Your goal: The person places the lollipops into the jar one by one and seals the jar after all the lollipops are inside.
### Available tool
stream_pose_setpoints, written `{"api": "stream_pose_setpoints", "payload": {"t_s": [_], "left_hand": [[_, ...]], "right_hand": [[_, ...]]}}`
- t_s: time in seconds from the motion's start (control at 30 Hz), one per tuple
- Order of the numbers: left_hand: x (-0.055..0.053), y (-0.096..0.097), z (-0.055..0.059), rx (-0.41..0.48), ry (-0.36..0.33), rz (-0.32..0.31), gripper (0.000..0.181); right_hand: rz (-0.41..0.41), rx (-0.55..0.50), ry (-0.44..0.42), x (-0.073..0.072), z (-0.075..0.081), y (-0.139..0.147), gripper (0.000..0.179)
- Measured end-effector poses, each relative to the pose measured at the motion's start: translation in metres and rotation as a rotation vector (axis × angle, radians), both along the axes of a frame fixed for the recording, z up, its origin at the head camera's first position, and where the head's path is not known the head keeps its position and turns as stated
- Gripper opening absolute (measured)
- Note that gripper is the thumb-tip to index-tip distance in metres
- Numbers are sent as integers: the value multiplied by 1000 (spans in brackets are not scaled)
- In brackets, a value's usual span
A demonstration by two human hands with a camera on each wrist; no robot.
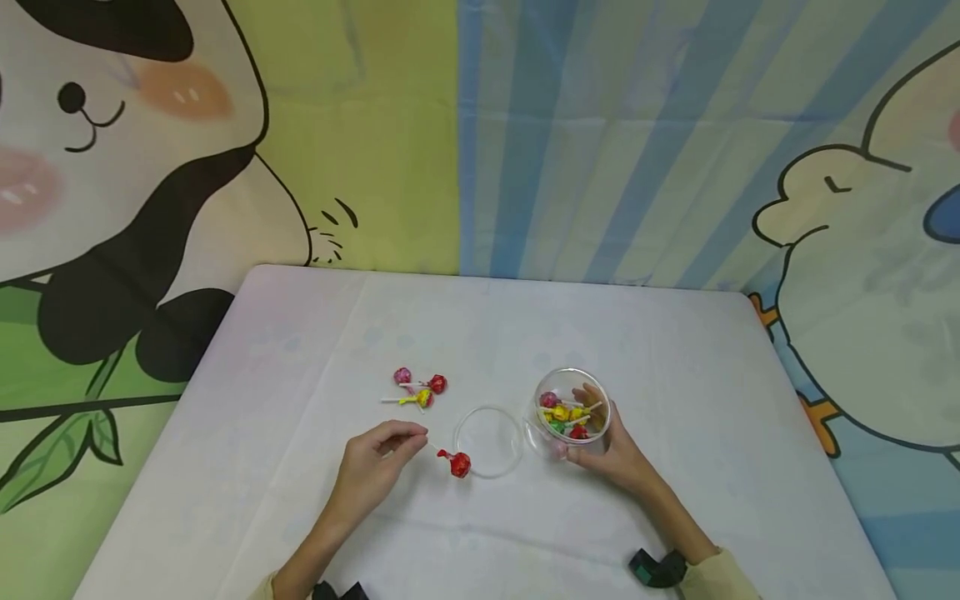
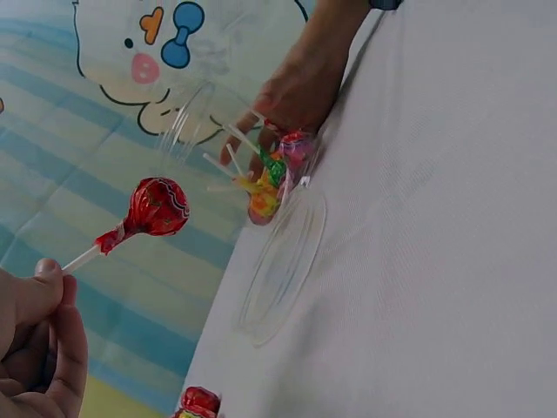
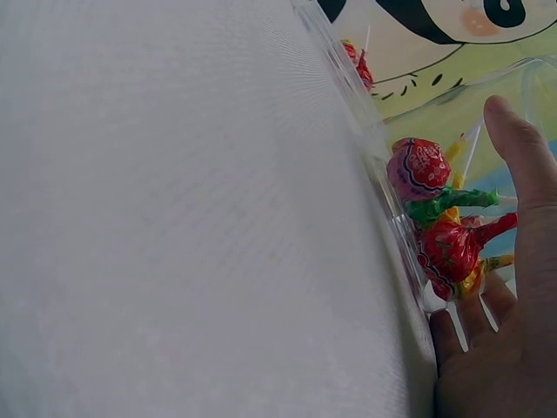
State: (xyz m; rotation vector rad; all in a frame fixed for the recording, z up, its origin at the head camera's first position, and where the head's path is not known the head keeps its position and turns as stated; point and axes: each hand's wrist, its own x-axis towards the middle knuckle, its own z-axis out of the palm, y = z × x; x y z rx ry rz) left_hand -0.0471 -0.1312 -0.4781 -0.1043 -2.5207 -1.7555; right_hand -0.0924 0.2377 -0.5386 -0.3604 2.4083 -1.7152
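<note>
A red-wrapped lollipop (image 1: 460, 464) points away from my left hand (image 1: 377, 461), whose thumb and fingertips pinch the end of its white stick. In the left wrist view the lollipop (image 2: 159, 207) is in the air, its head tilted up. My right hand (image 1: 617, 454) grips a clear plastic jar (image 1: 573, 372) from its right side, thumb in front and fingers behind. Inside the jar lie several lollipops (image 1: 561, 412) in red, yellow, green and pink wrappers. The jar's round clear lid (image 1: 487, 477) is swung open to the left, between the two hands.
Behind my left hand, a small group of lollipops lies on the white-covered table (image 1: 315, 417): a pink one (image 1: 402, 376), a red one (image 1: 437, 383) and a yellow one (image 1: 424, 398). A cartoon-printed cloth (image 1: 405, 133) hangs along the table's far edge.
</note>
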Motion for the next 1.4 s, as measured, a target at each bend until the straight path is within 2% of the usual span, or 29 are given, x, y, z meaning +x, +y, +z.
{"api": "stream_pose_setpoints", "payload": {"t_s": [0.07, 0.13, 0.37, 0.5, 0.57, 0.67, 0.8, 0.9, 1.0, 1.07, 1.17, 1.27, 1.4], "left_hand": [[-4, 3, 3, 45, -28, -4, 14], [-8, 7, 5, 91, -19, -18, 14], [-21, 39, 15, 224, 155, -136, 11], [-31, 63, 24, 280, 182, -191, 9], [-38, 75, 28, 274, 203, -199, 9], [-51, 91, 34, 218, 273, -212, 11], [-67, 107, 38, 85, 400, -246, 12], [-75, 116, 37, -31, 489, -276, 12], [-80, 124, 36, -158, 559, -274, 13], [-82, 129, 36, -240, 573, -259, 13], [-84, 135, 36, -334, 552, -246, 13], [-84, 140, 36, -378, 513, -265, 15], [-83, 148, 35, -398, 496, -290, 16]], "right_hand": [[3, -2, 0, -1, 1, 0, 99], [5, 8, -3, -2, 2, -1, 100], [-4, 22, -16, -6, 0, 0, 102], [-1, 35, -20, -6, 1, -1, 101], [-2, 39, -17, -5, 2, -2, 100], [-6, 21, -15, -4, 2, -2, 100], [8, 12, -8, -4, 1, -2, 99], [17, 23, 3, -4, -1, -2, 99], [11, 21, 8, -4, -1, 0, 100], [3, 17, 8, -4, -1, 0, 100], [7, 5, 15, -4, 0, 1, 101], [12, -4, 24, -3, 1, 1, 101], [10, -1, 25, -1, 0, 2, 102]]}}
